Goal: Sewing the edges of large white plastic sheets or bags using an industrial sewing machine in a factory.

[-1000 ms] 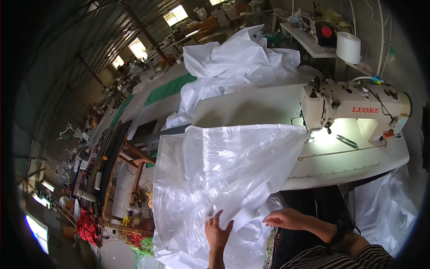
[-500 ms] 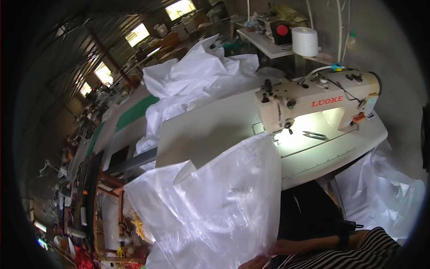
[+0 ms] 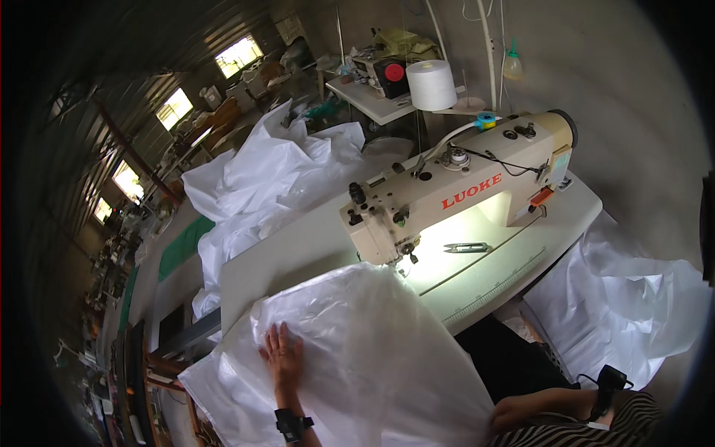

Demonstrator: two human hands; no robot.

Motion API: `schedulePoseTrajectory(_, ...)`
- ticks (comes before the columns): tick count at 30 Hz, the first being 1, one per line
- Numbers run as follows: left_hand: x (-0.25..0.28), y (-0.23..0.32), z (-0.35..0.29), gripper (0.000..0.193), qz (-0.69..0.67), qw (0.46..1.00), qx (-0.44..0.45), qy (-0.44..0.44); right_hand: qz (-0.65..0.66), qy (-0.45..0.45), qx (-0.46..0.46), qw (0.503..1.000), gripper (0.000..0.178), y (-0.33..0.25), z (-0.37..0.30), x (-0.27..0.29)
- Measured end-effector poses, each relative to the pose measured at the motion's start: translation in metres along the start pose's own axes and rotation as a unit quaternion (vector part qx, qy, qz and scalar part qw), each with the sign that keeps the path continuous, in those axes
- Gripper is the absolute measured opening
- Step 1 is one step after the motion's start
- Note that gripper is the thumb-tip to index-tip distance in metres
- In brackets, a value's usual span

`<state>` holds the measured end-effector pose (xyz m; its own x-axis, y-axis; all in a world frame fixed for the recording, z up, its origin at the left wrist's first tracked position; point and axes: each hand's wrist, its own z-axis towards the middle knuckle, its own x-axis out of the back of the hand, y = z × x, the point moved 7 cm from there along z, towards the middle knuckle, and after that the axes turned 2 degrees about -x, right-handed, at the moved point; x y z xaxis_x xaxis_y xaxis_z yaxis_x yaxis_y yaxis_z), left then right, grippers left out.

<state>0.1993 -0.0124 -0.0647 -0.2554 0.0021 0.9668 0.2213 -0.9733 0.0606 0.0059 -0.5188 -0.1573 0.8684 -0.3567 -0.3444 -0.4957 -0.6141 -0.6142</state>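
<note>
A shiny white plastic-like sheet (image 3: 372, 357) drapes from the sewing machine's needle area over the table's near edge toward me. My left hand (image 3: 284, 359) rests flat on its left part, fingers spread. Low at the right, my right hand (image 3: 514, 411) is closed on the sheet's right edge; its fingertips are partly hidden. The cream sewing machine (image 3: 462, 186) stands beyond, with its lamp lighting the bed. The sheet's far corner lies by the presser foot, though whether it is under the foot I cannot tell. Metal thread snips (image 3: 467, 247) lie on the lit bed.
A heap of white sheeting (image 3: 268, 164) covers the far left of the table (image 3: 275, 261). More white sheeting (image 3: 618, 298) hangs down at the right. Behind the machine are a white thread cone (image 3: 432, 85) and a second sewing table (image 3: 372, 100). A wooden frame (image 3: 167, 369) stands low at left.
My left hand has come into view, flat on the sheet. The sheet's near part is spread wider and lower, and my right hand has shifted right. The view has turned, so the machine appears further left.
</note>
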Motion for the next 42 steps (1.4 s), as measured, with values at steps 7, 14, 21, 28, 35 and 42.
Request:
schedulePoseTrajectory(7,0.018,-0.030,-0.013,0.058,-0.030,0.998,-0.060,-0.017,-0.154,0.109,0.123,0.974,0.055,-0.036,0.015,0.013)
schedulePoseTrajectory(14,0.016,-0.032,-0.029,0.058,-0.017,0.998,-0.062,-0.019,0.160,0.138,0.194,0.958,0.040,-0.096,0.025,0.005)
schedulePoseTrajectory(21,0.026,-0.052,-0.057,0.061,-0.010,0.997,-0.067,-0.027,-0.391,0.342,0.430,0.739,0.038,-0.080,0.000,-0.003)
schedulePoseTrajectory(28,0.090,0.064,-0.081,0.048,-0.146,0.985,-0.055,0.076,0.160,0.189,0.174,0.953,0.045,-0.045,0.015,0.023)
schedulePoseTrajectory(35,0.087,0.244,-0.188,0.035,-0.138,0.971,-0.158,0.117,0.111,0.304,0.271,0.907,0.061,-0.075,-0.012,0.043)
schedulePoseTrajectory(42,0.057,0.221,-0.226,0.037,-0.098,0.985,0.023,0.138,0.043,0.315,0.308,0.897,0.066,-0.096,-0.018,0.052)
